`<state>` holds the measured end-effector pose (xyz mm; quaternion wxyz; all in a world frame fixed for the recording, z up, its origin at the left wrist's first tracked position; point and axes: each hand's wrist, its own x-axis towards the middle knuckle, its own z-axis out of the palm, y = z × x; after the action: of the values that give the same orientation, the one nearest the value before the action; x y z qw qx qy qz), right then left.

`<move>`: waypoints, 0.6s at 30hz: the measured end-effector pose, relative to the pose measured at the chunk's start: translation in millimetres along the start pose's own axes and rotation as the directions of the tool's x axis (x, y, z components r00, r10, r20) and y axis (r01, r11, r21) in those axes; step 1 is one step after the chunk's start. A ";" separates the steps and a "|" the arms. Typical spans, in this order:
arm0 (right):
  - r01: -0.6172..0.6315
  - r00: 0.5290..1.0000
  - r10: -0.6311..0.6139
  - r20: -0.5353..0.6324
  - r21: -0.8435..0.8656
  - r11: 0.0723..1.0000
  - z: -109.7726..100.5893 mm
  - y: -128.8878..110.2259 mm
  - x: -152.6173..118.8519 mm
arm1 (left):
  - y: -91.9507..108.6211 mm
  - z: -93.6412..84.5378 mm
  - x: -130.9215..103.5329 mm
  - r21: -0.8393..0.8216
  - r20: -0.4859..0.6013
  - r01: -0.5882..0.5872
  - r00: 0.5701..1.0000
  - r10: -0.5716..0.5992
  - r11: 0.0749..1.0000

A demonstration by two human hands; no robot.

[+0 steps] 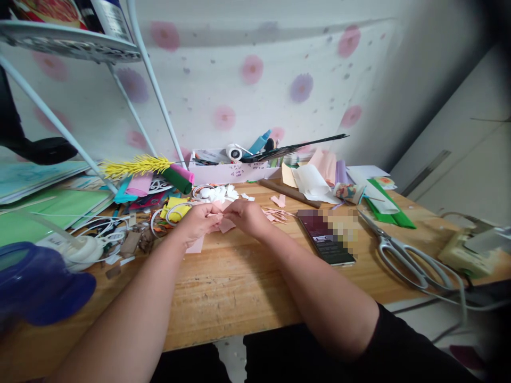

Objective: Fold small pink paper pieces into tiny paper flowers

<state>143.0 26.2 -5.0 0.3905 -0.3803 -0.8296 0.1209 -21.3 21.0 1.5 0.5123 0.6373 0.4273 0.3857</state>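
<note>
Both of my hands meet over the middle of the wooden table. My left hand [200,222] pinches a small piece of pale pink paper, its fingertips closed. Touching the same piece from the right, my right hand [246,215] has its fingers pressed together on it. More pale pink paper [195,245] lies under and beside my left hand. Just behind the hands are white crumpled pieces [223,193]. Narrow pink strips [277,215] lie to the right of my right hand, with small pink pieces [278,200] behind them.
A phone [327,239] and large scissors [403,258] lie on the right of the table [223,298]. Rolled papers and a white organizer box [235,173] stand at the back. Cables, scraps, a blue object [43,287] and a white rack [154,90] occupy the left.
</note>
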 end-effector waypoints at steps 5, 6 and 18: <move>-0.168 0.986 0.169 -0.003 0.060 0.984 3.6 3.8 0.5 | -1.4 3.8 1.8 0.322 -0.137 -0.133 0.973 0.185 0.937; -0.157 0.987 0.158 -0.009 0.046 0.986 3.6 3.7 0.1 | -1.4 4.0 1.9 0.344 -0.129 -0.137 0.973 0.191 0.929; 0.106 0.994 -0.103 0.024 -0.245 0.964 -0.1 -4.5 -3.3 | -0.3 1.6 0.1 -0.066 0.102 0.036 0.994 -0.029 0.997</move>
<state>142.0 20.7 -4.6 0.3417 -0.3808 -0.8592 -0.0013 -19.9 20.6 1.0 0.5610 0.6312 0.3979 0.3587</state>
